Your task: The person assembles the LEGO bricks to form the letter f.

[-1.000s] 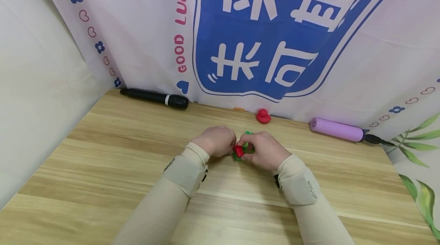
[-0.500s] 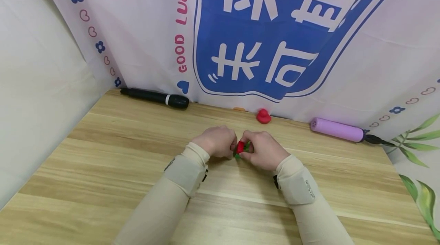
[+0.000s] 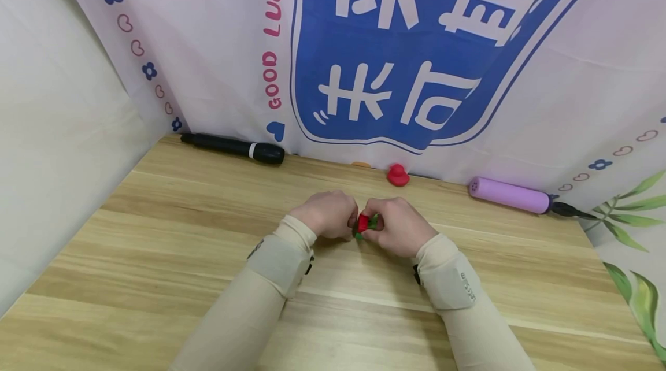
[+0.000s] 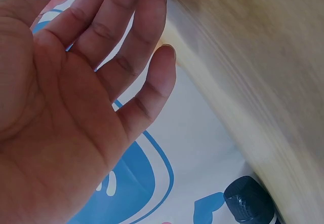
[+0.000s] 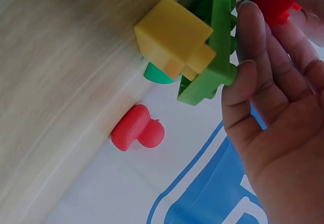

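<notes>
My right hand [image 3: 399,227] pinches a small red building block [image 3: 362,222] between thumb and forefinger, at the left end of a green building block [image 3: 373,221]. In the right wrist view the red block shows its studs, while a yellow block [image 5: 172,34] and a rounded teal piece [image 5: 159,75] sit against the studded light-green block. My left hand [image 3: 329,214] has its fingertips at the left side of the green piece and seems to grip it; the contact is mostly hidden. Its other fingers bend loosely in the left wrist view.
A red rubber duck [image 3: 398,175] stands behind the hands by the printed cloth [image 3: 234,70]. A black microphone-like object [image 3: 234,148] lies at the back left, a purple hand pump [image 3: 510,195] at the back right. Wooden tabletop [image 3: 182,255] runs beneath everything.
The red block has gone from tilted near the front of the green piece to more upright, slightly farther back, carried by my right fingers. My left hand has barely moved.
</notes>
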Action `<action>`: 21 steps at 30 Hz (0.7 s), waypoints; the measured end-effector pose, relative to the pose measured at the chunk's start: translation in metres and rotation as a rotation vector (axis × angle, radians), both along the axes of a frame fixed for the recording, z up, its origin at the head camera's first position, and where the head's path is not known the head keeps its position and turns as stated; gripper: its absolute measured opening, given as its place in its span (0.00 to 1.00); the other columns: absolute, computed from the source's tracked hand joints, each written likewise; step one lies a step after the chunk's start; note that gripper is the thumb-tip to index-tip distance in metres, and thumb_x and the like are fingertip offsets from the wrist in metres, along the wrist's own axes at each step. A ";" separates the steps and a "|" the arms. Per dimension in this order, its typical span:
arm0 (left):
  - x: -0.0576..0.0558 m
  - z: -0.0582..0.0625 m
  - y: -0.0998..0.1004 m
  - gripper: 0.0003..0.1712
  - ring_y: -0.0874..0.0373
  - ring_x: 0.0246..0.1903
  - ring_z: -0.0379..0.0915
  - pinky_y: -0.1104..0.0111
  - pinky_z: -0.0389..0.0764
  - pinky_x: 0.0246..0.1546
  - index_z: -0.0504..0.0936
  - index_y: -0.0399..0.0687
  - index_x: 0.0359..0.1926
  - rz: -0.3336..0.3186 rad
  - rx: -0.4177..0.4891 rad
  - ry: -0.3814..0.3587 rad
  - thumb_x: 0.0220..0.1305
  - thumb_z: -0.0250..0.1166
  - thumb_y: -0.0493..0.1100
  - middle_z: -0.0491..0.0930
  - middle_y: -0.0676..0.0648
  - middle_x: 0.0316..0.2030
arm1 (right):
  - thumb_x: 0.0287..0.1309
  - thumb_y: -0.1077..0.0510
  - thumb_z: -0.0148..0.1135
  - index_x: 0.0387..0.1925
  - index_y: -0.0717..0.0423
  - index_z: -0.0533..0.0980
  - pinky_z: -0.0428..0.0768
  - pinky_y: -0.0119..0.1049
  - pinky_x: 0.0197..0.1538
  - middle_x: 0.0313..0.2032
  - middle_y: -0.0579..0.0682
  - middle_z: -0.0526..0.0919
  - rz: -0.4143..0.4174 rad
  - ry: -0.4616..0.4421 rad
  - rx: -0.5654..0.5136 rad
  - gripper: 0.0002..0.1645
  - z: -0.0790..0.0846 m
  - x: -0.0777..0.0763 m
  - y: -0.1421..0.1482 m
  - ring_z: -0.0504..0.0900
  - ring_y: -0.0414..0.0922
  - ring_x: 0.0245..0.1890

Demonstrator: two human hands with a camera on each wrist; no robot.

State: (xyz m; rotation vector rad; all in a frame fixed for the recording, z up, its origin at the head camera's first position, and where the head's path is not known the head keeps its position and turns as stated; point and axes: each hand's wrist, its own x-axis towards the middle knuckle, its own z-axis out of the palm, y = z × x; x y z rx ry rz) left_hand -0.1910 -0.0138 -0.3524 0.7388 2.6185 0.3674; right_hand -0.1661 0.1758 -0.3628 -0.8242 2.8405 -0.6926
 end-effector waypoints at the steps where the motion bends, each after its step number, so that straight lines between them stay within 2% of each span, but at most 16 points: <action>1: 0.000 0.000 0.000 0.17 0.59 0.25 0.68 0.66 0.69 0.29 0.77 0.50 0.23 0.001 0.000 -0.001 0.62 0.77 0.41 0.70 0.55 0.19 | 0.57 0.59 0.78 0.34 0.46 0.82 0.75 0.33 0.31 0.23 0.42 0.81 0.000 0.002 0.001 0.10 0.000 0.000 0.000 0.75 0.37 0.23; 21: -0.002 -0.002 0.000 0.15 0.59 0.26 0.70 0.66 0.70 0.31 0.78 0.51 0.24 -0.002 -0.010 -0.007 0.64 0.75 0.42 0.71 0.55 0.20 | 0.59 0.57 0.78 0.36 0.45 0.86 0.77 0.34 0.34 0.27 0.40 0.84 -0.023 -0.001 0.040 0.07 0.000 -0.001 -0.001 0.77 0.36 0.25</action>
